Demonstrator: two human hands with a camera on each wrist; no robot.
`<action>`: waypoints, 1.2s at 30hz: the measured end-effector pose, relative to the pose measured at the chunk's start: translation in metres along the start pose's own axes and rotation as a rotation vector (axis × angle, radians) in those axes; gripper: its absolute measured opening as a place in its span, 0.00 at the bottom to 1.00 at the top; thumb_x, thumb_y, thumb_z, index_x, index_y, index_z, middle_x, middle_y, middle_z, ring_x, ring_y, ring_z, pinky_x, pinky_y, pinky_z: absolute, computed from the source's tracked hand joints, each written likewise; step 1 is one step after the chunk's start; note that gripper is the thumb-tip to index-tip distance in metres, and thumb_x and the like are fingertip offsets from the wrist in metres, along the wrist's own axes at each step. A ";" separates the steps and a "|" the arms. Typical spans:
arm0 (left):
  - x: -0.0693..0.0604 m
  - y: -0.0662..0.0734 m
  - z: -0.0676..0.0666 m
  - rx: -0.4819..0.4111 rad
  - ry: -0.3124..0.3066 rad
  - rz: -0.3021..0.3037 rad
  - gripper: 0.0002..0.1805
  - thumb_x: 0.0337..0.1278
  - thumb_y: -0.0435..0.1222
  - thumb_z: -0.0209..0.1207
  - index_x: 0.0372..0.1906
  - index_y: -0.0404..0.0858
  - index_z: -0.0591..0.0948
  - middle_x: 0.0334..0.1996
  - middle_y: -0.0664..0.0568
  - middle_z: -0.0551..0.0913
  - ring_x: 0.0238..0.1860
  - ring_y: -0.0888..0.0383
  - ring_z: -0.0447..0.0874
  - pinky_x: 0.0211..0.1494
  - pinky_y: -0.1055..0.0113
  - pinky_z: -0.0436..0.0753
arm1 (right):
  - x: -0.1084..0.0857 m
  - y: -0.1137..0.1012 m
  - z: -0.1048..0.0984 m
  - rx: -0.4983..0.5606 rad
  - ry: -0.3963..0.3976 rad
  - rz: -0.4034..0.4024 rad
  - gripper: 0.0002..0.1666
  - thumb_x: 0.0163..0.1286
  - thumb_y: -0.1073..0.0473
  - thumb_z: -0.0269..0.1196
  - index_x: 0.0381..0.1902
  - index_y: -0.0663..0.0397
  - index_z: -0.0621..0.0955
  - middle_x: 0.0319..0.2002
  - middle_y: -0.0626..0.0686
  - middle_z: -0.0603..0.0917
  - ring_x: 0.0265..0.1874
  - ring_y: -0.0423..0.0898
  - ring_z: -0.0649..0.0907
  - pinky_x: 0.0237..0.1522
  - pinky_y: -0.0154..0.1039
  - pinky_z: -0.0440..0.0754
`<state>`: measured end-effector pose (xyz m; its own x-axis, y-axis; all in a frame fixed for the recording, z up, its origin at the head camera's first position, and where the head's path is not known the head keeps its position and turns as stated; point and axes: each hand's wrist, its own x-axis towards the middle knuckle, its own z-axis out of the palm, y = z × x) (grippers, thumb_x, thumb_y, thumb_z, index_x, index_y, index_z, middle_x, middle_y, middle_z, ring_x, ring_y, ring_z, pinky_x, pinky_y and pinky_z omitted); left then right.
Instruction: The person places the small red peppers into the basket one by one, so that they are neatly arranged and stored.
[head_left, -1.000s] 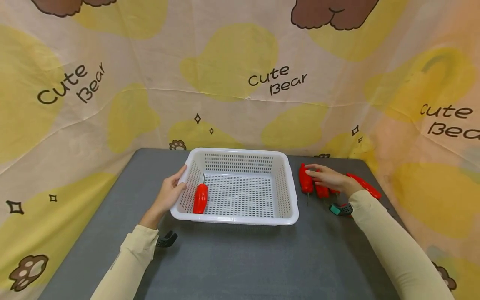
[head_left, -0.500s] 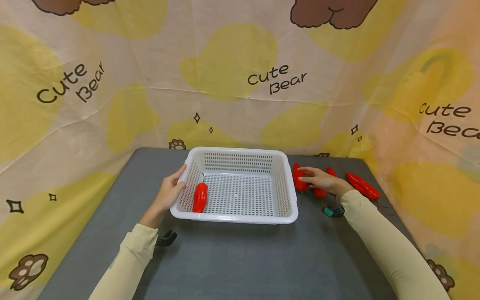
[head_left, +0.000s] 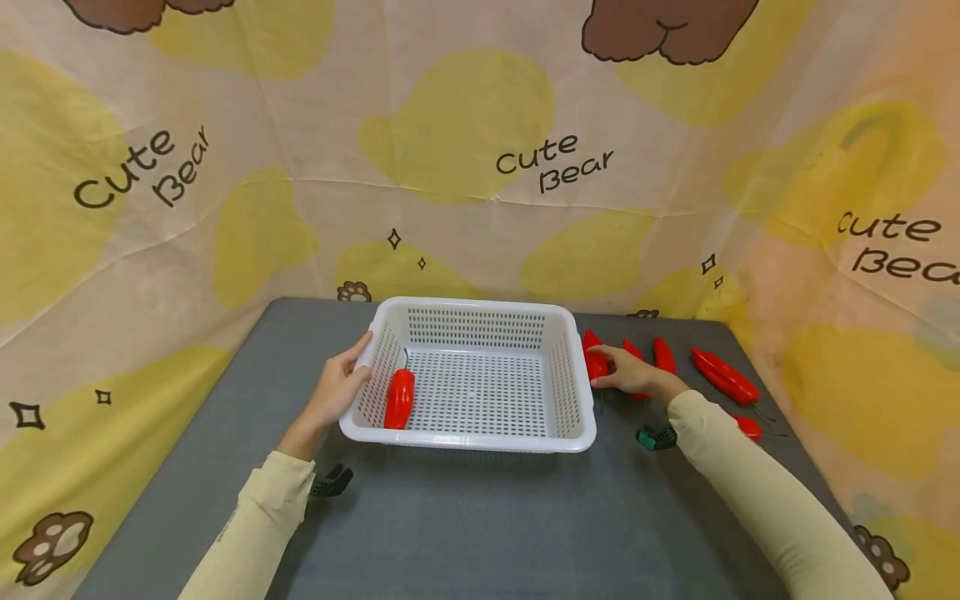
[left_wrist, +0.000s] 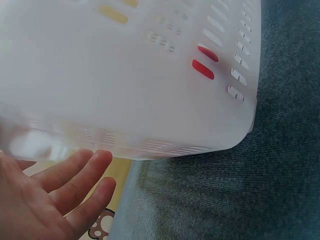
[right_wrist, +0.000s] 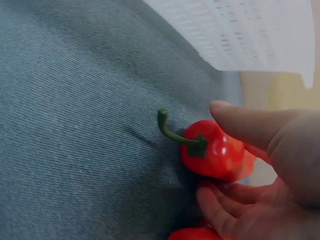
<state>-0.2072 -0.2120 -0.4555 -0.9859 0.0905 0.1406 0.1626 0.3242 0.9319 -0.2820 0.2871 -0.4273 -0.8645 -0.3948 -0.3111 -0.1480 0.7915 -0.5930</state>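
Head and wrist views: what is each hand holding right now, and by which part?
The left hand grips the white basket by the rim at its left end. The right hand holds a red pepper around its body, clear of the stem.

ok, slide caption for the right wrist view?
Right hand around a green-stemmed red pepper, with gray tabletop and white basket beyond.

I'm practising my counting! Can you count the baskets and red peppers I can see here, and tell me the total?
White basket: 1
Red peppers: 6 (1 inside the basket, 5 outside it, some partly hidden)
Total: 7
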 end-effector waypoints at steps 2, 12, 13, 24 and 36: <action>0.000 0.000 0.000 0.000 0.000 -0.003 0.37 0.64 0.25 0.46 0.79 0.38 0.58 0.74 0.31 0.64 0.59 0.33 0.79 0.50 0.47 0.87 | 0.001 0.000 0.003 -0.009 0.020 -0.002 0.45 0.68 0.57 0.67 0.75 0.67 0.61 0.73 0.76 0.61 0.70 0.75 0.63 0.71 0.73 0.61; 0.000 -0.002 0.000 -0.012 -0.001 -0.007 0.37 0.64 0.25 0.46 0.79 0.37 0.59 0.73 0.31 0.65 0.58 0.34 0.79 0.48 0.51 0.89 | -0.003 0.005 0.002 0.082 0.059 0.010 0.42 0.68 0.57 0.66 0.75 0.63 0.63 0.73 0.75 0.63 0.71 0.74 0.63 0.69 0.71 0.66; 0.000 -0.002 0.000 -0.012 -0.002 -0.007 0.37 0.64 0.25 0.46 0.79 0.37 0.58 0.73 0.31 0.65 0.58 0.34 0.79 0.48 0.51 0.89 | -0.004 0.005 0.001 0.109 0.057 0.017 0.42 0.69 0.57 0.66 0.75 0.62 0.63 0.73 0.75 0.62 0.71 0.74 0.62 0.68 0.70 0.69; 0.000 0.000 0.000 -0.016 0.002 -0.006 0.37 0.63 0.24 0.46 0.79 0.37 0.58 0.76 0.33 0.62 0.61 0.34 0.77 0.51 0.50 0.87 | -0.018 0.004 -0.022 0.298 0.091 0.037 0.44 0.72 0.56 0.63 0.79 0.56 0.57 0.76 0.73 0.55 0.71 0.70 0.64 0.64 0.56 0.79; 0.000 0.000 0.000 -0.017 -0.003 -0.002 0.36 0.65 0.25 0.45 0.79 0.37 0.58 0.76 0.34 0.61 0.60 0.34 0.77 0.52 0.47 0.86 | -0.024 -0.013 -0.043 0.375 0.102 -0.018 0.45 0.75 0.55 0.60 0.81 0.52 0.52 0.74 0.72 0.60 0.68 0.68 0.71 0.68 0.62 0.71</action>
<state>-0.2070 -0.2117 -0.4556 -0.9861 0.0923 0.1382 0.1602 0.3079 0.9378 -0.2801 0.3059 -0.3804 -0.9093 -0.3443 -0.2338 0.0055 0.5519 -0.8339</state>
